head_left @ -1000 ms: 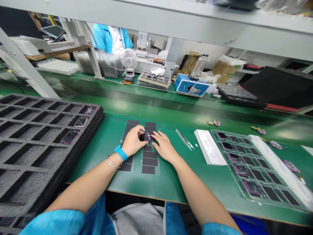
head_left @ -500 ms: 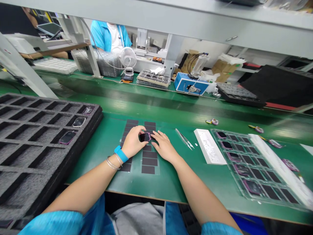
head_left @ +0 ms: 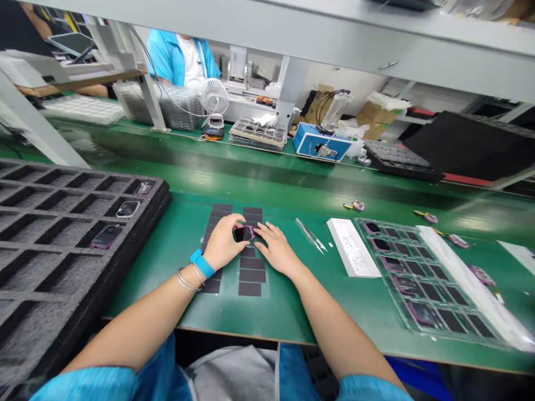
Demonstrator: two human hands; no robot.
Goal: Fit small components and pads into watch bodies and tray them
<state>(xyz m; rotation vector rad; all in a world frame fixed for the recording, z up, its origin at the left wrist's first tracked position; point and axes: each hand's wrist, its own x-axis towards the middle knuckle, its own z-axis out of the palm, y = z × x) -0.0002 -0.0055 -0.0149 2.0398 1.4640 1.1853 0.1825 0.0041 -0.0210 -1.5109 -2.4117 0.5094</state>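
My left hand [head_left: 223,242] is closed on a smartwatch case [head_left: 244,234] with a purple frame and dark screen, thumb and fingers around its left side. My right hand [head_left: 276,248] is at the case's right edge, fingers apart and stretched out, fingertips at or touching the frame. Beneath both hands are two clear strips bearing black rectangular pieces [head_left: 252,275], partly hidden by the hands. A pair of tweezers [head_left: 311,236] lies to the right of my right hand, with a small white piece [head_left: 330,245] beside its tips.
On the left stands a black foam tray [head_left: 62,236] with several watch cases. To the right are a white box [head_left: 353,248] with small specks on top and a clear tray [head_left: 443,333] of watch cases and dark pieces. A co-worker [head_left: 181,58] sits behind the bench.
The whole view has shifted slightly, so things appear a little further left. My hands keep nearly the same pose around the smartwatch case.
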